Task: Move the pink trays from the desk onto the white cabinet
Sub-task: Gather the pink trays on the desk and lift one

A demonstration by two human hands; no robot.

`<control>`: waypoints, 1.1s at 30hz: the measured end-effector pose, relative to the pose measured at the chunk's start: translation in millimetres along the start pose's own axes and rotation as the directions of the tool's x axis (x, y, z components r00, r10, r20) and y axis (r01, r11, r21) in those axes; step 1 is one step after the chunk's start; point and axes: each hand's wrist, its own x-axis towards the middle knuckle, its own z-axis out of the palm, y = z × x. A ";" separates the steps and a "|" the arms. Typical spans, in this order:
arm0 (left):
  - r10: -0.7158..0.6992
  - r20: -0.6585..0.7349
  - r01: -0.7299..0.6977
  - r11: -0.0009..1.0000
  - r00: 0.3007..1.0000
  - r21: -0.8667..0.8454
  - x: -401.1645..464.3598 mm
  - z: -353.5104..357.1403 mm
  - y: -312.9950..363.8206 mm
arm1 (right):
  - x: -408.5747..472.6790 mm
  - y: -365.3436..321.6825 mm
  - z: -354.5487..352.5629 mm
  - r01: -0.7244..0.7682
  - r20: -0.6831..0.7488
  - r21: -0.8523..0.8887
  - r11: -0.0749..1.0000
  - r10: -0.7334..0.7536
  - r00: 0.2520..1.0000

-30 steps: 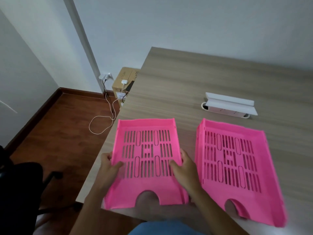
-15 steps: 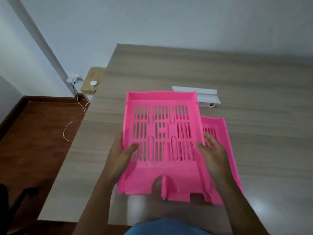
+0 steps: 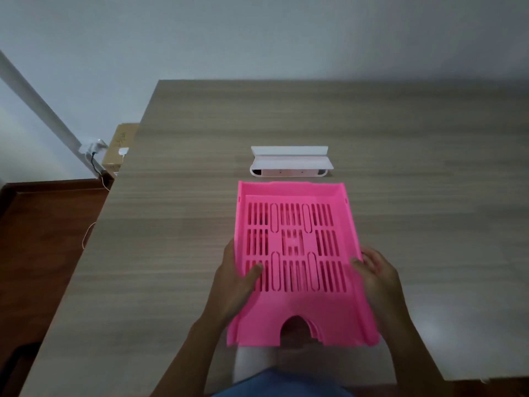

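Observation:
A pink slotted tray lies on the wooden desk, nested on top of a second pink tray whose front edge shows at the cut-out. My left hand grips the left wall of the top tray, thumb inside on the slots. My right hand grips the right wall, thumb over the rim. The white cabinet is not in view.
A white power-strip holder sits on the desk just behind the trays. Past the desk's left edge are a cardboard box, a wall socket with cables and dark wooden floor. A grey wall stands behind.
The left tray was lifted, carried right and set onto the right tray, so the two are now stacked. Both hands stayed on its sides. The view shifted right.

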 end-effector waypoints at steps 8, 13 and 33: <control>0.012 0.010 -0.013 0.999 1.000 0.042 2.5 3.8 -5.7 | 12.1 4.9 -1.8 0.024 -0.018 -0.023 0.999 -0.024 1.000; 0.005 0.026 -0.007 0.996 1.000 0.092 8.7 1.0 -11.3 | 17.6 11.2 -2.3 0.024 0.016 -0.017 1.000 -0.024 1.000; -0.245 0.171 0.297 0.845 0.954 -0.445 9.4 -10.9 -27.7 | 67.6 41.0 5.1 -0.339 0.409 0.182 0.923 0.243 0.880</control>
